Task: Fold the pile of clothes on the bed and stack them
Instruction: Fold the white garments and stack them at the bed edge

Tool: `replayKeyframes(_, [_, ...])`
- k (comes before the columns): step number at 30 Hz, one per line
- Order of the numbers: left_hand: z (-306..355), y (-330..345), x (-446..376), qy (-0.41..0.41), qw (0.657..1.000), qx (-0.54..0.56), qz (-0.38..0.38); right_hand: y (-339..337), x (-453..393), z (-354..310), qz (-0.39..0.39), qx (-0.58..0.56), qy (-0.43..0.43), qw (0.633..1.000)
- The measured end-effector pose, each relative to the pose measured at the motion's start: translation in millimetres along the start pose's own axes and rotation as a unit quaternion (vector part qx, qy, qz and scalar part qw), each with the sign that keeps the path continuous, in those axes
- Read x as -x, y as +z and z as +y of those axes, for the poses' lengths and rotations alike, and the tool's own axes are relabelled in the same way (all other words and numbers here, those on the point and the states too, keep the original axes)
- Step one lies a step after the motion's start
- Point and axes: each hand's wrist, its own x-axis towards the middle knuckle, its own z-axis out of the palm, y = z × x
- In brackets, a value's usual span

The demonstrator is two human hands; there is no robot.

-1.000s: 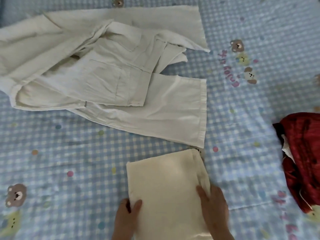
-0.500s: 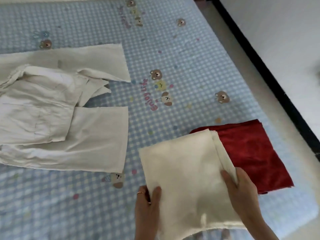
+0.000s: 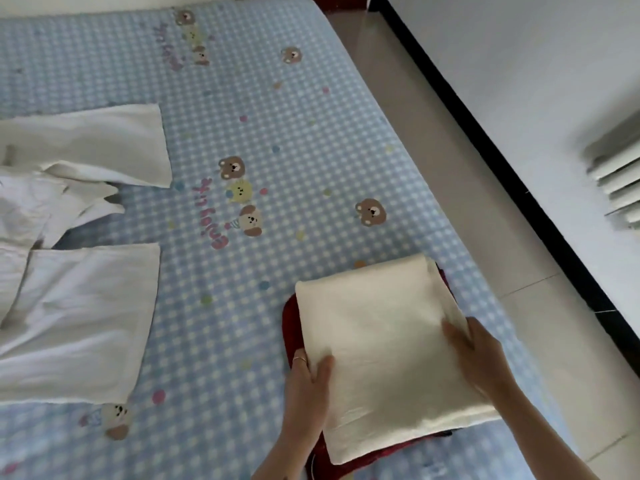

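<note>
A folded cream garment [image 3: 381,344] lies on top of a folded red garment [image 3: 290,323] near the bed's right edge; only red margins show at the left and bottom. My left hand [image 3: 310,379] holds the cream garment's left edge, thumb on top and fingers underneath. My right hand [image 3: 476,351] grips its right edge the same way. An unfolded white garment [image 3: 76,306] sprawls at the left of the bed, partly cut off by the frame.
The bed [image 3: 263,109] has a blue checked sheet with bear prints. To its right runs a strip of beige floor [image 3: 446,174], then a black skirting and a white wall with a radiator [image 3: 620,174].
Both hands carried the folded cream garment to the right and set it over the red garment, which was mostly uncovered half a second ago. The view swung right with them.
</note>
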Motion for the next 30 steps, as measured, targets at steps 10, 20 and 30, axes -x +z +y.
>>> replayKeyframes(10, [5.0,16.5,-4.4,0.325,0.841,-0.426,0.072,9.9,14.0,-49.5,0.036,0.265,-0.255,0.929])
replayKeyframes(20, [-17.7,44.3,-53.8,0.288,0.793,-0.536,-0.018,44.6,-13.0,-38.7,-0.052,0.275,-0.202,0.939])
replayKeyframes(30, [-48.1,-133.7,-39.0,0.250,0.820,-0.506,0.096,55.9,67.1,-158.4,0.040,0.162,-0.273,0.947])
